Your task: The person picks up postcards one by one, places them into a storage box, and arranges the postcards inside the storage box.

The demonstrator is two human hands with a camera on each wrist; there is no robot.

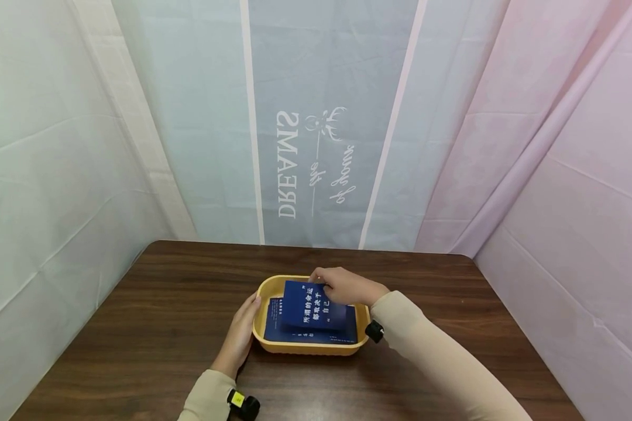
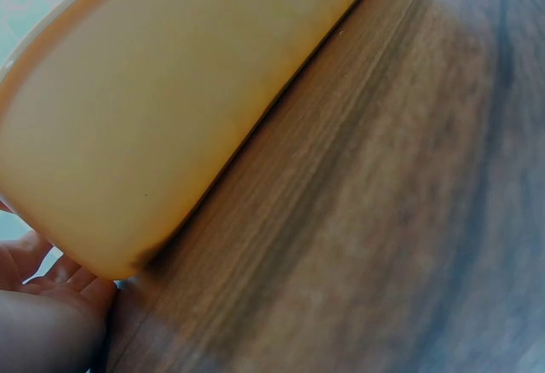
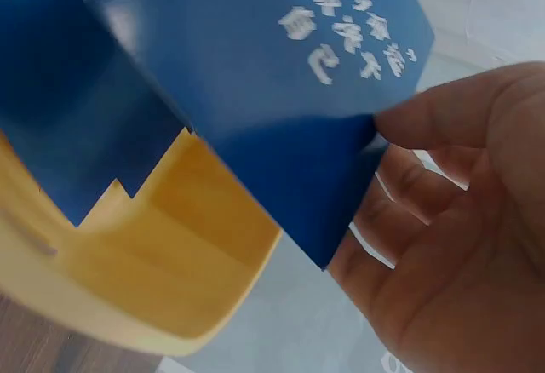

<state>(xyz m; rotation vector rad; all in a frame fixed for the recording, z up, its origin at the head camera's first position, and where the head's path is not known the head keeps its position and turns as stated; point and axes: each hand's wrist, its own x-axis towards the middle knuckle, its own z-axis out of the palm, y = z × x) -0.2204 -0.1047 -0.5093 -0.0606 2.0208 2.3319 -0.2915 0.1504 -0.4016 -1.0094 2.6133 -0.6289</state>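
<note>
A yellow plastic basket stands on the table, with blue printed cards lying flat inside it. My right hand pinches one blue card with white lettering by its far edge, above the others. In the right wrist view the thumb presses on the printed face of this card, and the fingers are behind it. At the basket's left end, my left hand holds the rim. The left wrist view shows its fingers against the basket's end wall, partly hidden.
The brown wooden table has rounded far corners. Behind it hangs a grey-blue curtain with white lettering and a deer head. Pale cloth walls close off both sides.
</note>
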